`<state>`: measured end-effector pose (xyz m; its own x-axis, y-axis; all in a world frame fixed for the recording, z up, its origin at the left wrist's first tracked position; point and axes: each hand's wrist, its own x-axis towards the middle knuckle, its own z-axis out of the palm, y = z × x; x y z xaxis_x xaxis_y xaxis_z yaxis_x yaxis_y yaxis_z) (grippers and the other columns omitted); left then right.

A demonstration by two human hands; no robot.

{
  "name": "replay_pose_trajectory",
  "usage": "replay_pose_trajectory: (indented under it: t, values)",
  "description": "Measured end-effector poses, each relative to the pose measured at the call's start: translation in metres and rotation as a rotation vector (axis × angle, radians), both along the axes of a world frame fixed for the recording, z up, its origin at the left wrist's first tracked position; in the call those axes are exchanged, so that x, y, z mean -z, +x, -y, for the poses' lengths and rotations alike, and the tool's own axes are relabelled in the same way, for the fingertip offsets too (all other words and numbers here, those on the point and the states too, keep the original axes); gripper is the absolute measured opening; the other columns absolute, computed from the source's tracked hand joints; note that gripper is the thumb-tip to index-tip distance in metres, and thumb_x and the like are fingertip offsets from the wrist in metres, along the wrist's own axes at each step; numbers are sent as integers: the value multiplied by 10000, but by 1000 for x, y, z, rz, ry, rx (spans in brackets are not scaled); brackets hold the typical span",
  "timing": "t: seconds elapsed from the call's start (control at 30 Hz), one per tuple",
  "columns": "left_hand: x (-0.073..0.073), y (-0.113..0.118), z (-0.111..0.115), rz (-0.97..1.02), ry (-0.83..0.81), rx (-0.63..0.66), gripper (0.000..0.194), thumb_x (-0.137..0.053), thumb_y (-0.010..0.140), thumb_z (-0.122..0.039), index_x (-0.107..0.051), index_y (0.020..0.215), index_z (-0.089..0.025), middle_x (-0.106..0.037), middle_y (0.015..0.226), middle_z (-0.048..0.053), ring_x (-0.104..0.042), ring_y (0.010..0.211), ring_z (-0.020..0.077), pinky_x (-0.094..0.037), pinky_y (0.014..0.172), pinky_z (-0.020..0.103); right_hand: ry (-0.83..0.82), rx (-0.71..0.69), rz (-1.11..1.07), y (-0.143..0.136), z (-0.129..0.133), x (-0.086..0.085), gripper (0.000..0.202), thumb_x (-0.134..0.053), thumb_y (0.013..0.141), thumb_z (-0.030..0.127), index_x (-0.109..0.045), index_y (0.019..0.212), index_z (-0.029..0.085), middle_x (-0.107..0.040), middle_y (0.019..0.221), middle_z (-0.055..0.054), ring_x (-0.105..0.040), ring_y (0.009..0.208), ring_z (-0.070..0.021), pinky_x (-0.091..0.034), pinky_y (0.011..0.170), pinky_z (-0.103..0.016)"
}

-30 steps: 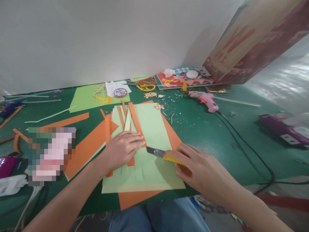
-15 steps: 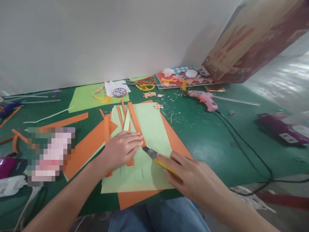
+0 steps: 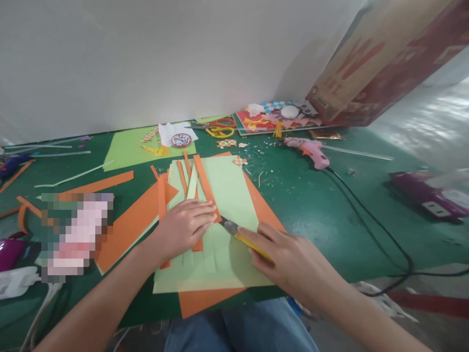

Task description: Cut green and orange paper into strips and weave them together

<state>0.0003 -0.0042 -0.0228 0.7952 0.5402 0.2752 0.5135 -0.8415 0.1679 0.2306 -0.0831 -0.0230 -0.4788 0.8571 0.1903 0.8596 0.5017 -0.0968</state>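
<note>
Pale green paper sheets (image 3: 234, 195) lie over orange paper (image 3: 264, 208) on the green table. My left hand (image 3: 188, 222) lies flat, its fingers stretched out over the lower part of an orange strip (image 3: 205, 181). My right hand (image 3: 280, 252) is closed around the yellow handle of a utility knife (image 3: 251, 244). The knife's blade is at the lower right edge of that strip, just right of my left fingertips. More orange strips and a pale green strip (image 3: 192, 183) lie beyond my left hand, partly covered by it.
Yellow-handled scissors (image 3: 222, 132) lie at the back. A pink glue gun (image 3: 309, 150) with a black cord is on the right, near a purple power strip (image 3: 430, 195). A blurred pink object (image 3: 80, 234) lies left, beside orange offcuts.
The knife blade has moved slightly up and to the right along the lower end of the orange strip, together with my right hand. My left hand has stayed in place.
</note>
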Motion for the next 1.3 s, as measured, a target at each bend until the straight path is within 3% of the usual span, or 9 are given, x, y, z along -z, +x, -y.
replay_pose_trajectory:
  t: [0.3, 0.5, 0.7, 0.8, 0.97, 1.3]
  values:
    - [0, -1, -1, -7, 11, 5, 275, -414, 953, -203, -672, 1046, -182, -664, 1162, 37, -607, 1108, 186, -478, 971, 396, 67, 46, 36, -6, -16, 2, 366, -467, 824, 170, -620, 1149, 236, -575, 739, -1, -478, 491, -80, -255, 422, -236]
    - [-5, 4, 9, -28, 19, 20, 269, -420, 949, -201, -678, 1025, -195, -677, 1138, 25, -624, 1079, 176, -465, 982, 394, 112, -18, -10, 1, -5, 3, 344, -442, 843, 170, -617, 1139, 191, -577, 743, -6, -486, 480, -84, -294, 428, -241]
    - [-5, 14, 17, 64, 100, 65, 267, -437, 945, -205, -692, 874, -165, -733, 967, 35, -682, 904, 178, -500, 916, 368, 139, -56, -51, 4, 10, 4, 364, -389, 839, 131, -606, 1129, 157, -558, 717, -9, -474, 474, -92, -308, 416, -246]
    - [-1, 16, 15, 68, 112, 10, 291, -406, 959, -232, -684, 909, -159, -728, 964, 43, -673, 916, 182, -523, 874, 345, 146, -49, -52, 3, 12, 4, 368, -376, 837, 128, -608, 1121, 162, -553, 709, -6, -456, 461, -88, -292, 410, -246]
    - [5, 12, 11, -2, 136, -188, 467, -390, 933, -487, -628, 1115, -128, -654, 1176, 99, -610, 1090, 235, -510, 929, 391, 151, -51, -67, 2, 11, 4, 365, -389, 824, 124, -618, 1106, 164, -557, 708, 2, -457, 458, -79, -286, 417, -245]
    - [7, 11, 10, -40, 129, -210, 507, -392, 921, -519, -617, 1146, -125, -636, 1208, 86, -599, 1116, 224, -475, 991, 391, 120, -37, -5, 1, 5, 3, 355, -434, 835, 153, -606, 1145, 179, -594, 762, -26, -550, 545, -99, -309, 428, -231]
